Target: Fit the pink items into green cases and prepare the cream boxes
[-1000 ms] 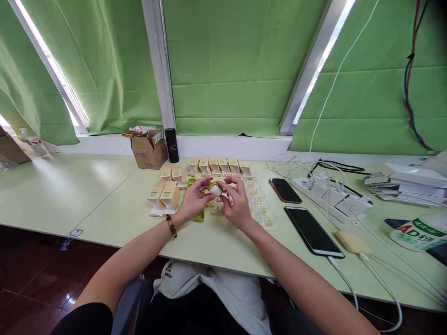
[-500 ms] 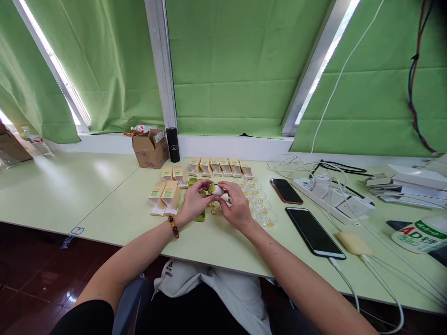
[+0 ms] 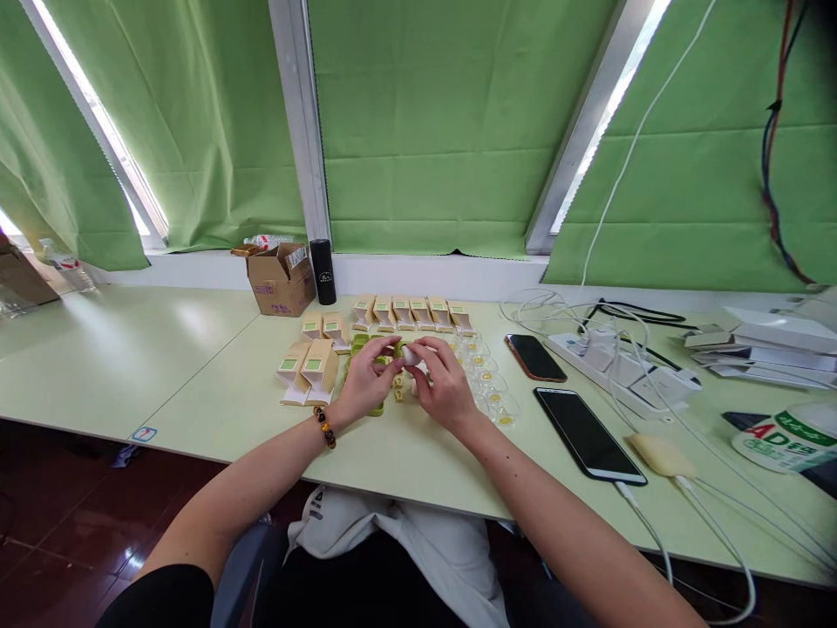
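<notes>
Pale green tabletop under green window blinds. At its far left, a brown cardboard box and a black cylindrical flask stand near the sill; tan folded cartons with green labels lie at nine o'clock of the left hand. Both hands meet at centre, fingers pinching a small white rounded piece with a green end held just above the table, its long axis running roughly left to right between them. It lies at two o'clock of the left hand and eleven o'clock of the right hand, about equally near both. Clear plastic trays, two dark phones and a white power strip follow rightward.
</notes>
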A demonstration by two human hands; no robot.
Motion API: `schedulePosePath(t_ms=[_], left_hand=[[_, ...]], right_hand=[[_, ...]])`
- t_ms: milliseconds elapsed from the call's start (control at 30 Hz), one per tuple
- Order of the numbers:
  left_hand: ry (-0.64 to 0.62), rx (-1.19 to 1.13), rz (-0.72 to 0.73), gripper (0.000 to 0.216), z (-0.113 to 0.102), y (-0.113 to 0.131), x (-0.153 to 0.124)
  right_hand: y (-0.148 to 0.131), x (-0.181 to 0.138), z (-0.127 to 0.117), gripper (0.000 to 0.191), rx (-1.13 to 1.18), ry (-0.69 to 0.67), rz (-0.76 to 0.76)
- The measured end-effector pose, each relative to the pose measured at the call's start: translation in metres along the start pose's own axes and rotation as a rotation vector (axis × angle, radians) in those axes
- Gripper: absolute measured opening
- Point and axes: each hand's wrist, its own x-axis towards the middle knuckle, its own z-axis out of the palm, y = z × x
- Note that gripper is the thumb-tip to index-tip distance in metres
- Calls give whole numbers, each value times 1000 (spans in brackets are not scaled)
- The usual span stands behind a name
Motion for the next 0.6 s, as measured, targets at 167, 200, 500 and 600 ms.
schedulePosePath(t_ms=[167,200,500,600], left_hand=[[30,113,89,38,-1,5,-5],[47,118,113,43,-1,7,-7],[105,123,199,52,-5,10,-10],[53,185,229,46,-3,9,-10]], right_hand=[[2,1,-1,32,5,77,-109],[2,1,-1,31,14,95,-125],[2,1,-6,36,-33,207,-153],[-1,3,-4,34,-89,133,-171]])
